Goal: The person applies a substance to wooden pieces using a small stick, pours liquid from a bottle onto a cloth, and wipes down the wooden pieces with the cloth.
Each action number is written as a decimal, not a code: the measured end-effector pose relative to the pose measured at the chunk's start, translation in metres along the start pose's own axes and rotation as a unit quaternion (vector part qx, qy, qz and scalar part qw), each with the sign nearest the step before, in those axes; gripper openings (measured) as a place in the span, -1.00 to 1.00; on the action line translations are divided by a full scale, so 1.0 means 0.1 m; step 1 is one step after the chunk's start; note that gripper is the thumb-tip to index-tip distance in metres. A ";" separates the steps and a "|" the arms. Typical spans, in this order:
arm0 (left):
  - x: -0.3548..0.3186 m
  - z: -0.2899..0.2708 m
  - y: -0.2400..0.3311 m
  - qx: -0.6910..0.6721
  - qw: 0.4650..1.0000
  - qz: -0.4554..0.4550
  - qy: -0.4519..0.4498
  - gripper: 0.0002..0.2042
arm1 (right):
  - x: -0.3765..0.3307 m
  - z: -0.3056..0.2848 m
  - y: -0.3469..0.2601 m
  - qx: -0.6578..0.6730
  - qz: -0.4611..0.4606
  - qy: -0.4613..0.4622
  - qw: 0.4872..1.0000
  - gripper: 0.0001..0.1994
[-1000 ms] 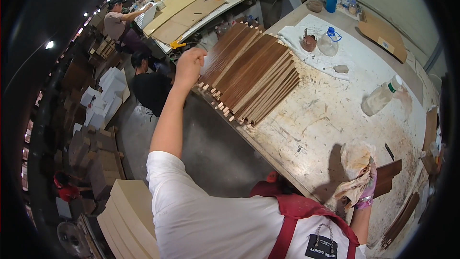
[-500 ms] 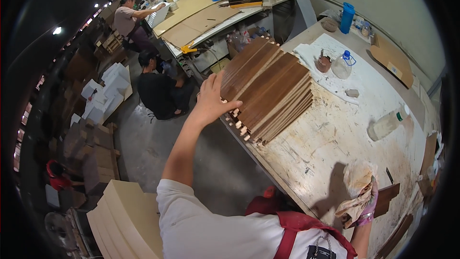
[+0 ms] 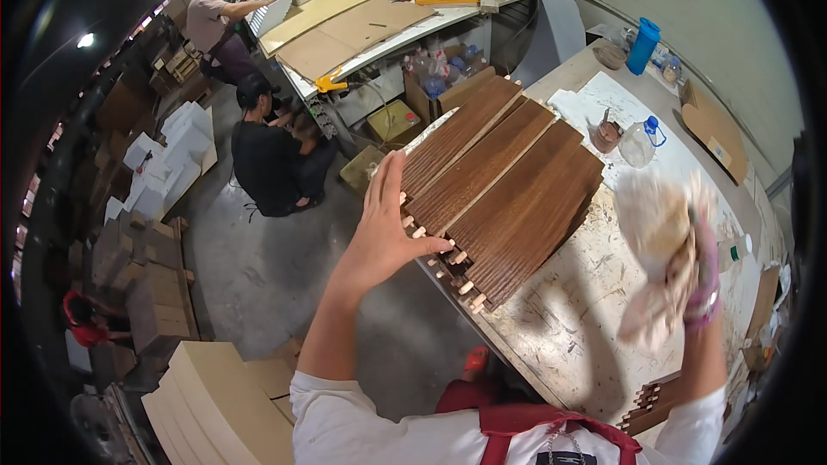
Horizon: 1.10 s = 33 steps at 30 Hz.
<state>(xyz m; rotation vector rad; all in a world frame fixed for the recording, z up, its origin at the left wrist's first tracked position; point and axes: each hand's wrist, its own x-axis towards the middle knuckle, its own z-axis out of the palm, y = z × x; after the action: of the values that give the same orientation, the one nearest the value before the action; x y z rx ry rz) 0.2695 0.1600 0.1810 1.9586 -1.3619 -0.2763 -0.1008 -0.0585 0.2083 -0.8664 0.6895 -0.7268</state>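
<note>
Brown wooden slats (image 3: 534, 198) are stacked along the table's left edge, with the top ones fanned side by side. Pale dowel pegs stick out of their ends. My left hand (image 3: 377, 237) lies against the pegged near-left ends, fingers and thumb spread wide, gripping nothing. To the right of the stack, my right hand (image 3: 705, 280) is raised over the table, closed on a crumpled, stained rag (image 3: 659, 232). Motion blurs the rag and part of that hand. More pegged brown pieces (image 3: 653, 405) lie near my right forearm.
A scuffed pale worktable (image 3: 560, 353) carries a rusty can (image 3: 606, 134), a clear jug (image 3: 637, 145), a blue bottle (image 3: 643, 46) and a partly hidden clear bottle (image 3: 736, 250). Co-workers are at the left, one crouching (image 3: 274, 155). Cream boards (image 3: 215, 405) stand at lower left.
My right hand has lifted the rag from the near right of the table up toward the stack. The top slats have spread apart. My left hand stays at their ends. The view has shifted slightly.
</note>
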 end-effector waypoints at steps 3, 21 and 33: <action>-0.02 0.05 -0.05 -0.028 0.999 -0.019 0.022 0.20 | 0.70 1.00 -0.19 -0.113 -0.162 0.005 0.980 -0.62; -0.15 -0.03 -0.08 -0.007 0.998 0.063 0.030 0.07 | 0.76 1.14 -0.07 -0.120 -0.053 -0.119 0.984 -0.68; -0.66 0.86 1.26 -0.293 0.945 0.111 -0.097 -0.88 | -2.13 -2.19 -0.54 -0.209 -0.423 0.252 0.845 -0.59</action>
<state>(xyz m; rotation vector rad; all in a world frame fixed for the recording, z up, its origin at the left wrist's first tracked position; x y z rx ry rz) 0.1032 0.1580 0.1885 1.2993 -1.4056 -0.6927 -0.4069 -0.0058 0.2005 -1.4331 0.9525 -1.6851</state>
